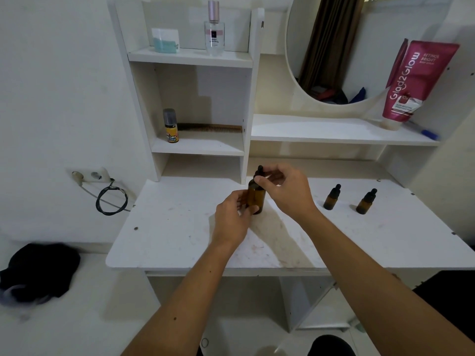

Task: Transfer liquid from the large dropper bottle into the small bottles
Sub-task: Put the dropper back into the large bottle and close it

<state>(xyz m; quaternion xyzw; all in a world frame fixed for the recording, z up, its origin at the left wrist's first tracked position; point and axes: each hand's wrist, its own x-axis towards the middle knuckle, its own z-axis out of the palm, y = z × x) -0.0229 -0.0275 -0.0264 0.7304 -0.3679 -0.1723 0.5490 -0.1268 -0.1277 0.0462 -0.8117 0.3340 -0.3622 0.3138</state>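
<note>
Head view: both hands grasp the upright amber large dropper bottle [256, 199].

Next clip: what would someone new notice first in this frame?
First, the two hands at the centre of the white desk: the left hand grips the large amber dropper bottle while the right hand pinches its black dropper cap. Next, the two small amber bottles standing capped to the right, and the big pink tube leaning by the round mirror.
</note>
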